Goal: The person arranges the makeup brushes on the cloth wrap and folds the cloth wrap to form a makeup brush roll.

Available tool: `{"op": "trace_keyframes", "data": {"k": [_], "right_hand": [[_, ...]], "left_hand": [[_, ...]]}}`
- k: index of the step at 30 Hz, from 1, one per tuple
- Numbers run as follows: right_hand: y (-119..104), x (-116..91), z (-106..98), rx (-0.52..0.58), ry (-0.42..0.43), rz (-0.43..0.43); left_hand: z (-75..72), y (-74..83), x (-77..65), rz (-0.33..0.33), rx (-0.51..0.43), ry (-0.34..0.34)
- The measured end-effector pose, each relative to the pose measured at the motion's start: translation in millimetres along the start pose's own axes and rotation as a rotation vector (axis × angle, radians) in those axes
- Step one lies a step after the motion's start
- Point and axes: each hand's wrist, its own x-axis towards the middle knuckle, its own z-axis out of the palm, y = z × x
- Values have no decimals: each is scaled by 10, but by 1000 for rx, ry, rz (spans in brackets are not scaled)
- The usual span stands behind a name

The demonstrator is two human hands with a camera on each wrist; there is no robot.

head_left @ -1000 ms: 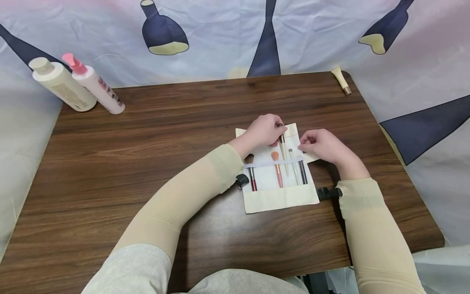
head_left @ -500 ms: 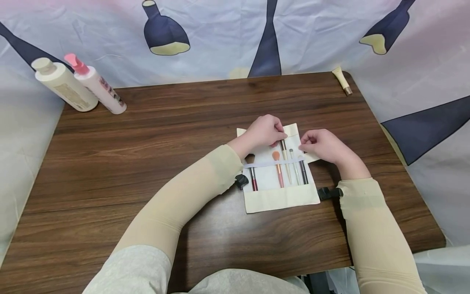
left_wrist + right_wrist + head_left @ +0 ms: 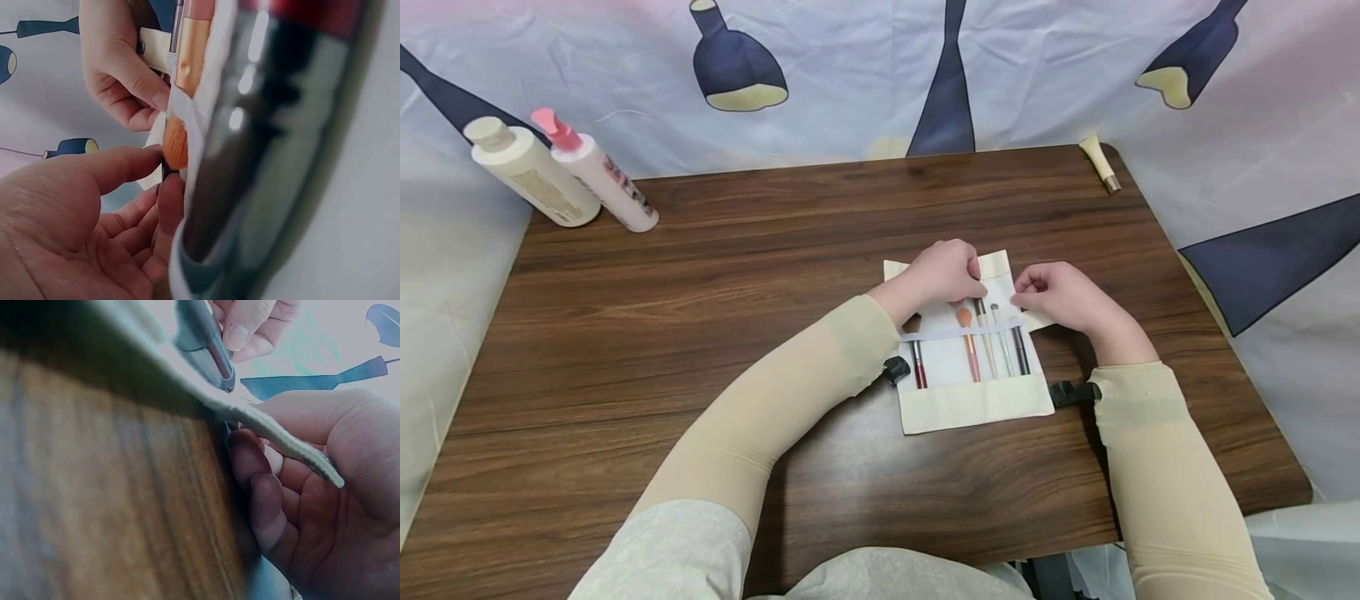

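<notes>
A cream cloth brush roll [image 3: 976, 410] lies unrolled on the table, a white elastic band [image 3: 940, 335] running across it. My left hand [image 3: 946, 273] pinches the top end of a makeup brush with a pale handle [image 3: 988, 346], which runs down under the band; its tip is hidden by the fingers. On either side sit an orange-headed brush [image 3: 964, 318], a dark-red-handled brush [image 3: 918, 367], a thin pale brush [image 3: 1002, 342] and a black-handled brush [image 3: 1020, 354]. My right hand [image 3: 1058, 293] pinches the roll's right edge [image 3: 275, 434] between thumb and fingers.
Two white bottles, one with a pink pump [image 3: 602, 179] and one with a cream cap [image 3: 531, 175], stand at the back left. A small cream tube [image 3: 1100, 165] lies in the back right corner. A patterned cloth [image 3: 850, 75] hangs behind the wooden table [image 3: 700, 250].
My left hand has moved a little toward me, and the pale-handled brush has slid further down under the elastic band. The right hand has stayed at the roll's edge.
</notes>
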Motion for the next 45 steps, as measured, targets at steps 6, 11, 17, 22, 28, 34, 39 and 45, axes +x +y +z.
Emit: {"op": "trace_keyframes", "data": {"k": [6,11,17,22,28,34,39,45], "right_hand": [[-17,2,-6,-5,2,-8],[-22,-3,-18,-11,9,-13],[-28,1,-26,-12,16,-17],[-26,11,-16,-2,13,-16],[-36,10,-8,-7,16,-8],[-20,-13,3,-14,6,3],[-26,-6,8,-10,9,-8],[-22,-12,24,-18,2,4]], "left_hand": [[-15,3,-26,18,29,5],[-19,22,-31,47,39,-6],[-25,17,-35,60,24,-22],[-66,10,-72,55,25,-24],[-387,-98,-296,98,17,80],[-594,-466,-657,81,104,132],[-582,-737,-938,-4,208,89],[-493,-852,-1127,-85,285,10]]}}
